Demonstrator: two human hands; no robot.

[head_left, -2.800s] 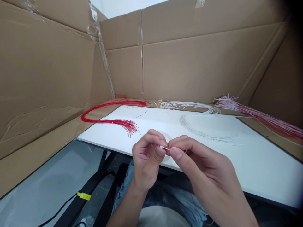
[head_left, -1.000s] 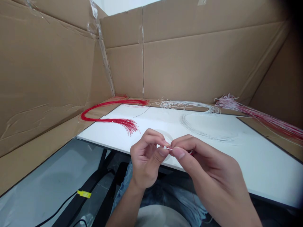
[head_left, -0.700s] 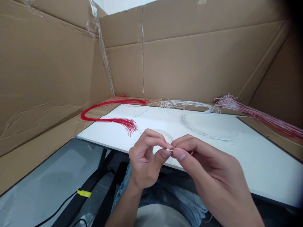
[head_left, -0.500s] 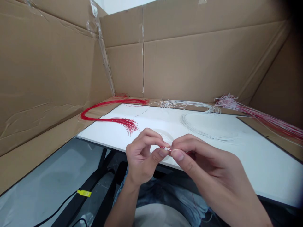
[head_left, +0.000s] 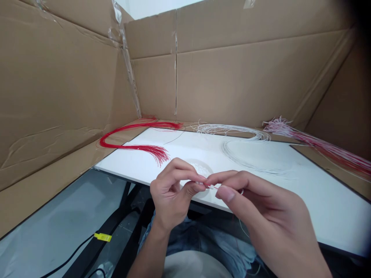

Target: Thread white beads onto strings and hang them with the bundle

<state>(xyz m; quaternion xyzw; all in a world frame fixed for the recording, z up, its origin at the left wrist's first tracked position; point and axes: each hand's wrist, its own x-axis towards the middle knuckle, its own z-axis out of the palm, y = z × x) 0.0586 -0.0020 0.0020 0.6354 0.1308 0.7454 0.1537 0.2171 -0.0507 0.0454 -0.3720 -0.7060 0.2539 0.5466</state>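
My left hand point(head_left: 175, 189) pinches a thin red wire between thumb and index finger, over the table's front edge. A small white connector point(head_left: 211, 187) sits on the wire in the gap between my two hands. Close on its right, my right hand point(head_left: 255, 200) has its thumb and fingers drawn together around the wire; the exact contact is partly hidden. A white wire point(head_left: 243, 227) hangs below my right hand. Behind my fingers, a shallow round dish point(head_left: 209, 166) holds small white pieces.
A bundle of red wires point(head_left: 116, 144) curves at the left back. White wires point(head_left: 232, 128) lie at the back middle, and pink and red wires point(head_left: 324, 141) at the right. Cardboard walls point(head_left: 246, 81) surround the white table point(head_left: 304, 200).
My right hand has moved slightly right and down, its thumb farther from the left fingertips. The white connector now shows between the hands, with red wire on both sides.
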